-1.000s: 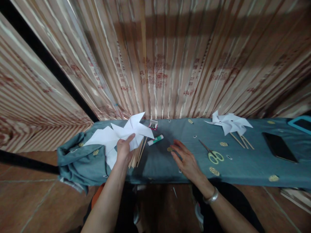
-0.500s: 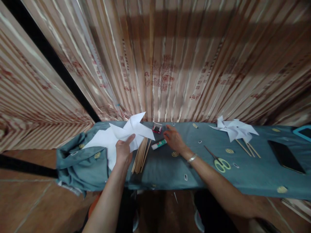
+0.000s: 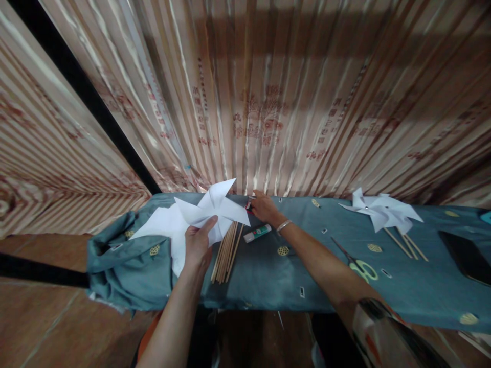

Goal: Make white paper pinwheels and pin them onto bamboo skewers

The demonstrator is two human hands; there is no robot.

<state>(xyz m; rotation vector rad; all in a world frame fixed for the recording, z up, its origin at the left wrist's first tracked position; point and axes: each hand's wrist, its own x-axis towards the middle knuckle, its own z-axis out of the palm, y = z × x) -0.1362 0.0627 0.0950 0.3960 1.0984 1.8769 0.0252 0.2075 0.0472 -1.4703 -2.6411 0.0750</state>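
Observation:
My left hand point(image 3: 197, 244) is closed on a white paper pinwheel point(image 3: 215, 207), thumb on top, holding it just above white paper sheets point(image 3: 161, 227) on the blue-green cloth. My right hand point(image 3: 263, 206) reaches far across to a small red and white box point(image 3: 248, 205) at the back edge of the table, and covers most of it. Its fingers are curled over the box; whether they grip it I cannot see. A bundle of thin wooden sticks point(image 3: 226, 250) lies just right of my left hand. A glue stick point(image 3: 257, 233) lies beside my right wrist.
Finished white pinwheels on sticks point(image 3: 379, 212) lie at the right. Scissors with yellow-green handles point(image 3: 355, 260) lie under my right forearm's side. A dark phone point(image 3: 466, 255) sits at the far right. A striped curtain point(image 3: 268, 102) hangs behind the cloth-covered table point(image 3: 268, 276).
My right hand has moved from the middle of the table up and left to the small box at the back edge. My left hand still holds the pinwheel in place.

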